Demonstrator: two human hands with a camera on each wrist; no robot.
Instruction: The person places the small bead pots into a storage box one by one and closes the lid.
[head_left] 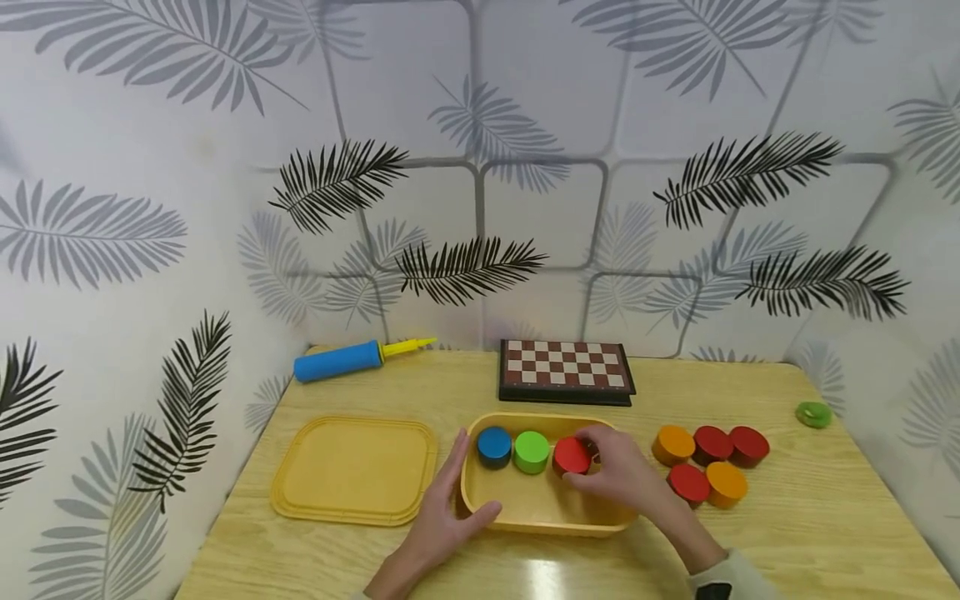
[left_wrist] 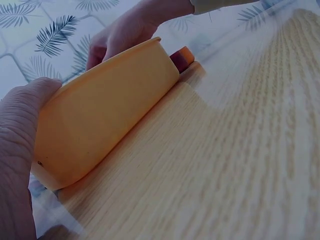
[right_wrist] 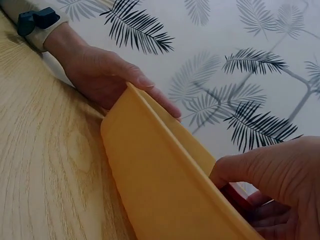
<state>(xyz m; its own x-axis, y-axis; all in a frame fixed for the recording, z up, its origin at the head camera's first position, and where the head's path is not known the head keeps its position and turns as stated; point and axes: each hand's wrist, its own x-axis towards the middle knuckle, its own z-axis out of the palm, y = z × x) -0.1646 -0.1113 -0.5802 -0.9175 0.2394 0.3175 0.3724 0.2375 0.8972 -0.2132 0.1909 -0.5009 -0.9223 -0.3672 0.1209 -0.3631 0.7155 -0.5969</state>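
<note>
In the head view a yellow plastic box (head_left: 555,505) holds a blue disc (head_left: 494,448), a green disc (head_left: 531,452) and a red disc (head_left: 572,456) in a row along its far side. My right hand (head_left: 626,473) reaches in over the right end and pinches the red disc between thumb and fingers. Against the box's left end my left hand (head_left: 444,510) rests with fingers straight, its thumb spread along the near rim. The right wrist view shows only a sliver of red disc (right_wrist: 237,196) under the right hand (right_wrist: 272,185).
Right of the box lie orange discs (head_left: 673,444) and red discs (head_left: 748,447). A yellow lid (head_left: 355,469) lies on the left. Behind are a blue pump (head_left: 339,361) with a yellow nozzle and a checkered board (head_left: 564,365). A small green object (head_left: 813,414) sits far right.
</note>
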